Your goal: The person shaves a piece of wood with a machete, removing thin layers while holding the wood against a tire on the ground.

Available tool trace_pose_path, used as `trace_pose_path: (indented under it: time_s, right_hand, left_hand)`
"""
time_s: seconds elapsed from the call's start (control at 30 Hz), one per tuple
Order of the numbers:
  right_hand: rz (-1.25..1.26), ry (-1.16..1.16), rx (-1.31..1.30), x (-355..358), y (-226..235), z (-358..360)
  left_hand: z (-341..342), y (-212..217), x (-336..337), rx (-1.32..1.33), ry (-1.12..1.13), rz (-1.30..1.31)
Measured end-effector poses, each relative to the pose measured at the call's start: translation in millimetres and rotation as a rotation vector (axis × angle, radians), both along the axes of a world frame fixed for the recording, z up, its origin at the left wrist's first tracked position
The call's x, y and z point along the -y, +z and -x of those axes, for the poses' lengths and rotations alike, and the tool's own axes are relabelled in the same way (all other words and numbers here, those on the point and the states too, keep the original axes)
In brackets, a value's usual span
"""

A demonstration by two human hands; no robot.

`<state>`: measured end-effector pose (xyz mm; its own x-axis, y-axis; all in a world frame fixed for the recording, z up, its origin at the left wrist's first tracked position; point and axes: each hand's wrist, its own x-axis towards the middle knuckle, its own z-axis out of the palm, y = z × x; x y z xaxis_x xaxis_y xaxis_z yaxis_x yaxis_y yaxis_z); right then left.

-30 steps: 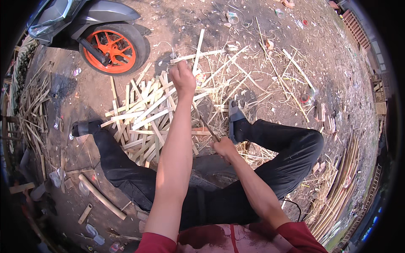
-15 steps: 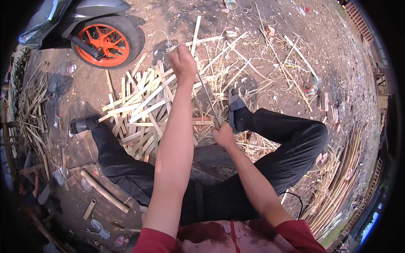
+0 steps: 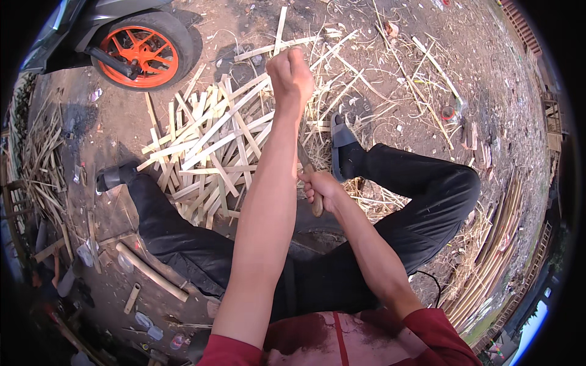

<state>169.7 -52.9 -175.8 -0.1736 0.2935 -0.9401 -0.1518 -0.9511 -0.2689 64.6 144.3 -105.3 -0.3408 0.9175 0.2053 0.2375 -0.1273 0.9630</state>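
My right hand (image 3: 321,188) is wrapped round the wooden handle of a knife (image 3: 317,206), between my bent legs. The dark blade points up and away from me and passes behind my left forearm, so most of it is hidden. My left hand (image 3: 290,78) is closed in a fist, stretched farther out than the right. What it grips, if anything, is hidden behind the fingers and forearm. Below it on the ground lies a loose heap of pale split bamboo strips (image 3: 210,143).
A motorbike wheel with an orange rim (image 3: 144,56) stands at the far left. Thin shavings (image 3: 360,91) litter the ground ahead. Long bamboo poles (image 3: 497,244) lie at the right. A cut bamboo length (image 3: 151,271) lies at the left, near a person's arm (image 3: 56,268).
My left hand has moved right and slightly farther out. The right hand has shifted a little, and more of the knife's handle shows. The blade is now largely behind my left forearm.
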Motion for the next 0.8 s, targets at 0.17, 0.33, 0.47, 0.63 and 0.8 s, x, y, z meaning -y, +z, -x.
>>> trace_pose_path:
  time_s: [0.17, 0.33, 0.47, 0.63, 0.8]
  right_hand:
    - [-0.471, 0.008, 0.215, -18.8, 105.1, -20.9]
    - [-0.887, -0.285, 0.496, -85.7, 185.0, -45.2]
    - [-1.098, -0.261, 0.501, -74.7, 98.5, -16.1]
    - [-0.477, 0.637, 0.632, 31.7, -71.5, -11.1]
    - [-0.065, 0.273, 0.145, 6.7, -18.9, 4.2]
  left_hand:
    - [53.4, -28.7, -33.2, -0.215, 0.202, -0.115]
    - [82.5, -10.1, -11.2, 0.472, 0.098, 0.011]
    - [95.2, -19.7, -20.7, 0.113, 0.164, -0.029]
    - [64.2, -30.3, -20.3, 0.251, 0.149, -0.040]
    - [68.8, -31.7, -14.8, 0.188, 0.102, 0.007]
